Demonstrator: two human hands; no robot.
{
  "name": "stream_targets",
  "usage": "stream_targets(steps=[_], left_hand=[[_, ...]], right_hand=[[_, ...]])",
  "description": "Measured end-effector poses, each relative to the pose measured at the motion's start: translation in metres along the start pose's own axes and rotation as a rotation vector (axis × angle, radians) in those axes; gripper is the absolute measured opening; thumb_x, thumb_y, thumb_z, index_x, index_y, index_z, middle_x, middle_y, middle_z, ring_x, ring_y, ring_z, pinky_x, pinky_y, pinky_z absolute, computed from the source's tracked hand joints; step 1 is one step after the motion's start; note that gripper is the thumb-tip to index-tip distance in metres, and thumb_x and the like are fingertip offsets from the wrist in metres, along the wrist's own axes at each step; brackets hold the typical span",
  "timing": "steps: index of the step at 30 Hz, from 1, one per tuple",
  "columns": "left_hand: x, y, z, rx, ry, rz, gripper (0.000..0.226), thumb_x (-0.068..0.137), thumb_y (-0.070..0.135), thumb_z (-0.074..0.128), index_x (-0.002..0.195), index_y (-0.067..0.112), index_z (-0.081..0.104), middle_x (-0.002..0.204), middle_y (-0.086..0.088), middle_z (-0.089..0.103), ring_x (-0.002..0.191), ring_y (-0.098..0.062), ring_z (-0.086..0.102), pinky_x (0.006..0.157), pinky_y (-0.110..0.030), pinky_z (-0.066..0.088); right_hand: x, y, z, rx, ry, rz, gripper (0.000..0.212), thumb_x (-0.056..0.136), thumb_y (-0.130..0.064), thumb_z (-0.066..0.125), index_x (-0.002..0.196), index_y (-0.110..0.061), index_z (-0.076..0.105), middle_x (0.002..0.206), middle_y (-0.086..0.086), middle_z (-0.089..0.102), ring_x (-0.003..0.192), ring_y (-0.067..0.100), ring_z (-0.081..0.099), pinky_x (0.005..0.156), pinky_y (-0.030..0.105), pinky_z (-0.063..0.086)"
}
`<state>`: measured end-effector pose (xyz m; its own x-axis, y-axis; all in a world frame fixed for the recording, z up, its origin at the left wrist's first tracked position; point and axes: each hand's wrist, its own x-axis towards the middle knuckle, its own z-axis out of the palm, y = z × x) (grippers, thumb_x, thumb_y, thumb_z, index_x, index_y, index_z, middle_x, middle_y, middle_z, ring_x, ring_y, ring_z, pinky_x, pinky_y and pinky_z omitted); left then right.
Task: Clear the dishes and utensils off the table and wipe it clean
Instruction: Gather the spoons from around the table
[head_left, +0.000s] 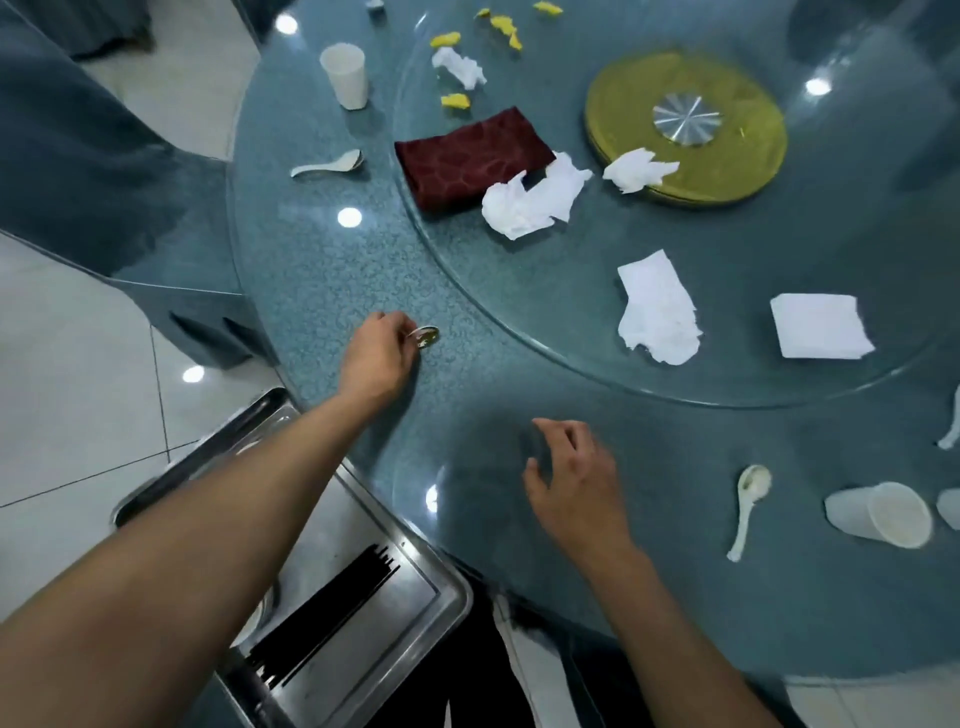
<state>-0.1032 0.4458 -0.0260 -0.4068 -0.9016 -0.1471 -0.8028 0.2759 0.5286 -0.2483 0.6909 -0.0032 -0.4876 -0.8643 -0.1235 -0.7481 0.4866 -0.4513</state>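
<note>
Your left hand (376, 353) fingers pinch a small metal dish (425, 336) near the surface (332, 270) edge; right hand (571, 475) hovers, loosely curled, empty; chopsticks (322, 605) already trayed; spoons (748, 506), cups (345, 75), tissues (530, 200) still left; wiping's not started, I'd say.

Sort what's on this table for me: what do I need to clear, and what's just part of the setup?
To clear:
small shiny object pinched by left hand
white spoons
upright cup, tipped cup
crumpled tissues
yellow scraps
red napkin

Setup:
glass turntable
gold hub
steel tray, holding black chopsticks
</note>
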Motion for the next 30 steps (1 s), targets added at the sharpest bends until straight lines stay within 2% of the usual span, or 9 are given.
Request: stream_targets(steps=[3, 6, 8, 12, 16, 19, 21, 26, 30], left_hand=[[-0.037, 0.028, 0.000, -0.284, -0.048, -0.122, 0.004, 0.096, 0.015, 0.063, 0.095, 0.014, 0.067, 0.092, -0.007, 0.068, 0.082, -0.027, 0.069, 0.077, -0.040, 0.055], [-0.084, 0.071, -0.002, -0.831, -0.177, -0.354, 0.015, 0.104, 0.006, 0.053, 0.092, 0.015, 0.051, 0.085, -0.008, 0.067, 0.052, -0.017, 0.068, 0.052, -0.039, 0.061], [-0.114, 0.091, -0.003, -1.016, -0.263, -0.436, 0.018, 0.104, -0.002, 0.048, 0.095, 0.013, 0.050, 0.074, -0.008, 0.070, 0.047, -0.016, 0.066, 0.047, -0.034, 0.059], [-0.155, 0.109, 0.007, -1.145, -0.436, -0.490, 0.014, 0.101, -0.005, 0.050, 0.106, 0.005, 0.059, 0.089, -0.016, 0.072, 0.058, -0.018, 0.072, 0.055, -0.029, 0.061], [-0.181, 0.122, 0.018, -1.283, -0.576, -0.619, 0.018, 0.101, -0.005, 0.047, 0.106, 0.004, 0.062, 0.100, -0.018, 0.070, 0.066, -0.024, 0.073, 0.067, -0.037, 0.063], [-0.192, 0.129, 0.019, -1.337, -0.697, -0.708, 0.023, 0.100, 0.005, 0.044, 0.110, 0.005, 0.064, 0.104, -0.018, 0.070, 0.077, -0.028, 0.072, 0.075, -0.039, 0.062], [-0.199, 0.130, 0.018, -1.340, -0.756, -0.751, 0.030, 0.099, 0.018, 0.043, 0.114, 0.005, 0.065, 0.108, -0.018, 0.070, 0.088, -0.031, 0.069, 0.081, -0.041, 0.061], [-0.215, 0.124, 0.015, -1.341, -0.808, -0.759, 0.050, 0.101, 0.040, 0.038, 0.127, 0.004, 0.061, 0.120, -0.022, 0.064, 0.101, -0.036, 0.065, 0.101, -0.047, 0.048], [-0.228, 0.122, 0.016, -1.365, -0.812, -0.781, 0.055, 0.102, 0.047, 0.036, 0.128, 0.005, 0.059, 0.130, -0.024, 0.061, 0.116, -0.039, 0.060, 0.104, -0.049, 0.046]], right_hand=[[-0.012, 0.005, -0.004, 0.019, -0.005, 0.061, 0.048, 0.084, -0.032, 0.055, 0.129, -0.017, 0.060, 0.114, 0.007, 0.057, 0.100, 0.030, 0.059, 0.089, 0.046, 0.050], [-0.026, 0.017, -0.010, 0.027, -0.031, 0.136, 0.050, 0.084, -0.034, 0.051, 0.130, -0.017, 0.060, 0.116, 0.009, 0.058, 0.104, 0.031, 0.058, 0.093, 0.045, 0.047], [-0.038, 0.031, -0.016, 0.015, -0.026, 0.191, 0.046, 0.087, -0.032, 0.055, 0.131, -0.017, 0.059, 0.117, 0.009, 0.058, 0.106, 0.031, 0.058, 0.094, 0.045, 0.045], [-0.061, 0.067, -0.033, -0.018, 0.067, 0.341, 0.037, 0.090, -0.027, 0.059, 0.125, -0.014, 0.061, 0.112, 0.012, 0.061, 0.101, 0.034, 0.060, 0.089, 0.044, 0.046], [-0.060, 0.109, -0.052, -0.045, 0.217, 0.582, 0.027, 0.093, -0.030, 0.058, 0.113, -0.012, 0.059, 0.108, 0.012, 0.064, 0.096, 0.035, 0.062, 0.082, 0.041, 0.045], [-0.053, 0.139, -0.057, -0.069, 0.304, 0.746, 0.033, 0.093, -0.031, 0.060, 0.116, -0.007, 0.054, 0.112, 0.018, 0.062, 0.100, 0.039, 0.062, 0.082, 0.043, 0.046], [-0.054, 0.153, -0.053, -0.101, 0.266, 0.827, 0.036, 0.095, -0.032, 0.060, 0.118, -0.006, 0.052, 0.118, 0.019, 0.060, 0.105, 0.040, 0.061, 0.084, 0.045, 0.047], [-0.068, 0.159, -0.043, 0.034, 0.266, 0.853, 0.019, 0.093, -0.025, 0.064, 0.104, -0.011, 0.060, 0.110, 0.015, 0.066, 0.102, 0.037, 0.062, 0.082, 0.041, 0.045], [-0.099, 0.124, -0.042, 0.289, 0.271, 0.770, 0.012, 0.085, -0.025, 0.075, 0.085, -0.017, 0.065, 0.082, 0.001, 0.070, 0.081, 0.026, 0.068, 0.069, 0.032, 0.047]])
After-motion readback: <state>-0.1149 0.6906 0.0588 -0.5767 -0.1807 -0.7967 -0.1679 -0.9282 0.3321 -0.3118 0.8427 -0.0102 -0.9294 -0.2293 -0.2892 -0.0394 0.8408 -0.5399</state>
